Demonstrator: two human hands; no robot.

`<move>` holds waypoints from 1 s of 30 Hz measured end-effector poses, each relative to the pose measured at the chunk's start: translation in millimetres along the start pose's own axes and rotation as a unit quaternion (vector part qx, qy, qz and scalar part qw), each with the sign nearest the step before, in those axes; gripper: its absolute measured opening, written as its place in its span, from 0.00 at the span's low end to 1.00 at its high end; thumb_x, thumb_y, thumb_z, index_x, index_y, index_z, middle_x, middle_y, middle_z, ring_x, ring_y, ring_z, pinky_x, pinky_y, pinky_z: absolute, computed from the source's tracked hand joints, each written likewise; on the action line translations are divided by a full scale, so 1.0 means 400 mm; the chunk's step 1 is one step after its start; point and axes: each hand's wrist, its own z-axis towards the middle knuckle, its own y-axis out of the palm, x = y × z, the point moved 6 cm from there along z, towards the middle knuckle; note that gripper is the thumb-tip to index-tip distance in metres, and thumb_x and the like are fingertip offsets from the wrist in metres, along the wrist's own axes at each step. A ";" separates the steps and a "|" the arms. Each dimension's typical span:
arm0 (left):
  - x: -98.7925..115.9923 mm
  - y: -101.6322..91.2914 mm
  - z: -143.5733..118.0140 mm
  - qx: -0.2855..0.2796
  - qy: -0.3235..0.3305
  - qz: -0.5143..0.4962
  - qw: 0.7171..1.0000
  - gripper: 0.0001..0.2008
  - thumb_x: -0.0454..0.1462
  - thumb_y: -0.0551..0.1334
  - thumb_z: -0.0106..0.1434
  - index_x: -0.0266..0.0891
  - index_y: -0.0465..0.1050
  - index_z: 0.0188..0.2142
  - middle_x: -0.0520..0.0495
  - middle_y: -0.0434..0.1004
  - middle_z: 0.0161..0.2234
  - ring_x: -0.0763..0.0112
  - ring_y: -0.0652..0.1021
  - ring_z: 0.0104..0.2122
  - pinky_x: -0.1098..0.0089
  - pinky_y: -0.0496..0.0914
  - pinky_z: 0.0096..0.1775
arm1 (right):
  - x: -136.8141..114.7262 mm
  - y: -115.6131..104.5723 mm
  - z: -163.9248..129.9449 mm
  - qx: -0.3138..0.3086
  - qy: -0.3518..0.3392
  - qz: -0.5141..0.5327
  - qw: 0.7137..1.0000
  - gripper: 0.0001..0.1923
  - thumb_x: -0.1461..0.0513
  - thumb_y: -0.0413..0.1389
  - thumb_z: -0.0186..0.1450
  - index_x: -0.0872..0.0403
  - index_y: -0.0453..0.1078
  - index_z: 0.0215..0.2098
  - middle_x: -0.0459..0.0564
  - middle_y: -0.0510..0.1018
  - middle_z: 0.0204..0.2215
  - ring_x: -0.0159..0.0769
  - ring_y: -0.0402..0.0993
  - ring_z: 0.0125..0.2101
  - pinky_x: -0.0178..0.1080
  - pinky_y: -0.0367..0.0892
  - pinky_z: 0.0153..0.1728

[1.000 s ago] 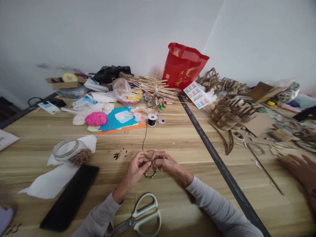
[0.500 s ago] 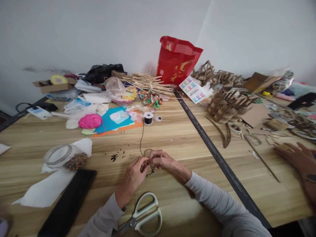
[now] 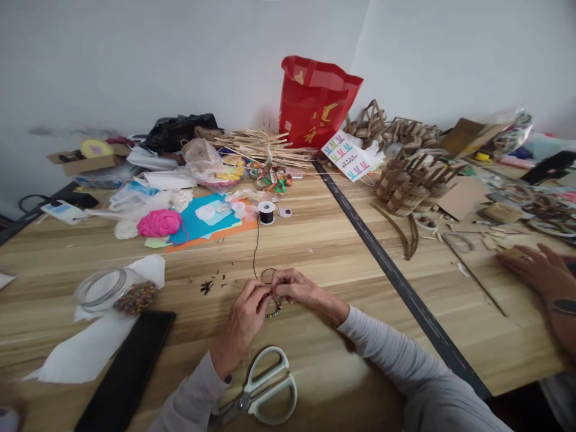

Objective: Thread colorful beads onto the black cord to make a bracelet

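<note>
My left hand [image 3: 244, 318] and my right hand [image 3: 297, 288] meet over the wooden table [image 3: 315, 252], both pinching a small bracelet of coloured beads [image 3: 274, 310] strung on dark cord. The cord [image 3: 255, 252] runs away from my fingers to a small black spool [image 3: 266, 212] further back. A glass jar of coloured beads [image 3: 117, 291] lies on its side on white paper to the left. Scissors with pale green handles [image 3: 261, 390] lie just below my left wrist.
A black flat case [image 3: 128, 375] lies at the lower left. Pink yarn [image 3: 159, 223], coloured paper, bags and sticks crowd the back. A red bag [image 3: 315, 102] stands by the wall. Cardboard pieces cover the right table, where another person's hand [image 3: 535, 270] rests.
My hands have drawn closer together around the beads, so less of the bracelet hangs in sight. The view has shifted slightly, and the other person's hand sits a little further in.
</note>
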 end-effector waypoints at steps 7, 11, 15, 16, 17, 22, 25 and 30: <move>-0.025 0.005 0.005 -0.021 -0.082 -0.051 0.995 0.09 0.27 0.59 0.56 0.38 0.75 0.34 0.47 0.82 0.31 0.68 0.80 0.30 0.72 0.73 0.34 | -0.013 -0.001 -0.003 -0.034 -0.009 -0.037 0.999 0.03 0.64 0.53 0.51 0.58 0.64 0.22 0.39 0.64 0.15 0.22 0.56 0.15 0.27 0.52 0.15; -0.019 0.001 0.002 -0.004 -0.075 -0.045 0.996 0.08 0.28 0.59 0.55 0.38 0.75 0.33 0.48 0.82 0.30 0.68 0.80 0.29 0.72 0.73 0.33 | -0.008 0.000 -0.001 -0.037 -0.013 -0.035 0.999 0.03 0.64 0.53 0.51 0.58 0.64 0.22 0.39 0.64 0.16 0.23 0.56 0.16 0.27 0.52 0.16; -0.007 -0.001 0.001 -0.006 -0.047 -0.025 0.999 0.07 0.29 0.58 0.57 0.38 0.74 0.31 0.49 0.80 0.28 0.68 0.79 0.28 0.72 0.72 0.32 | -0.005 0.000 -0.001 -0.037 -0.020 -0.037 0.998 0.02 0.66 0.52 0.51 0.57 0.63 0.21 0.39 0.63 0.15 0.23 0.56 0.16 0.28 0.52 0.17; -0.003 -0.002 0.001 -0.007 -0.038 -0.024 0.999 0.07 0.29 0.58 0.58 0.38 0.74 0.31 0.48 0.80 0.28 0.68 0.79 0.28 0.71 0.72 0.32 | -0.006 0.000 -0.001 -0.038 -0.021 -0.041 0.998 0.02 0.66 0.52 0.51 0.57 0.63 0.21 0.39 0.63 0.15 0.23 0.56 0.16 0.28 0.52 0.17; 0.000 -0.002 0.001 -0.007 -0.029 -0.024 0.999 0.07 0.29 0.57 0.58 0.38 0.73 0.31 0.48 0.80 0.28 0.68 0.79 0.29 0.71 0.72 0.32 | -0.006 0.000 -0.001 -0.038 -0.020 -0.045 0.998 0.02 0.66 0.52 0.51 0.57 0.63 0.21 0.39 0.63 0.15 0.23 0.56 0.16 0.28 0.52 0.17; 0.010 -0.003 0.003 0.000 -0.003 -0.030 1.000 0.07 0.29 0.56 0.58 0.37 0.73 0.31 0.45 0.78 0.31 0.67 0.78 0.32 0.70 0.71 0.35 | -0.007 0.000 -0.001 -0.029 -0.012 -0.048 0.998 0.01 0.67 0.52 0.50 0.57 0.63 0.21 0.39 0.62 0.14 0.24 0.56 0.16 0.28 0.50 0.18; 0.002 -0.001 0.003 0.001 -0.025 -0.037 0.999 0.07 0.29 0.57 0.57 0.37 0.74 0.30 0.45 0.78 0.30 0.67 0.78 0.31 0.70 0.71 0.34 | -0.015 0.002 -0.004 -0.012 -0.027 -0.057 0.998 0.02 0.67 0.52 0.50 0.57 0.62 0.21 0.39 0.61 0.15 0.24 0.55 0.18 0.29 0.49 0.19; -0.045 0.014 0.004 -0.022 -0.144 -0.124 0.982 0.05 0.31 0.59 0.53 0.37 0.74 0.28 0.49 0.79 0.25 0.70 0.78 0.25 0.72 0.72 0.31 | -0.029 0.005 -0.007 -0.005 -0.055 -0.076 0.996 0.04 0.66 0.53 0.51 0.57 0.61 0.20 0.39 0.61 0.17 0.24 0.53 0.19 0.29 0.49 0.21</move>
